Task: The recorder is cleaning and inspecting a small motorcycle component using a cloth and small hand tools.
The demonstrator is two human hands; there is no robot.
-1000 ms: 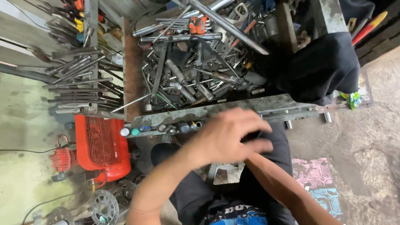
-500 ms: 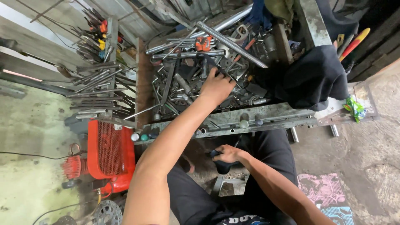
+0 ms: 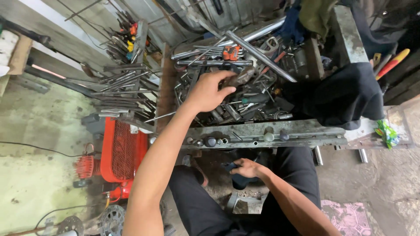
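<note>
Two hands apart. My left hand up in tool pile on table, fingers curled on dark metal tool; kind unclear. My right hand low by lap, gripping dark object, mostly hidden. Black cloth covers table's right part.

Dark, greasy metal tool: short, stubby, lying tilted atop the heap of sockets and wrenches inside the metal tool tray, towards its far middle. Small dark blue-black part: blocky, partly hidden, low down in front of the tray's near rail, below it.
</note>
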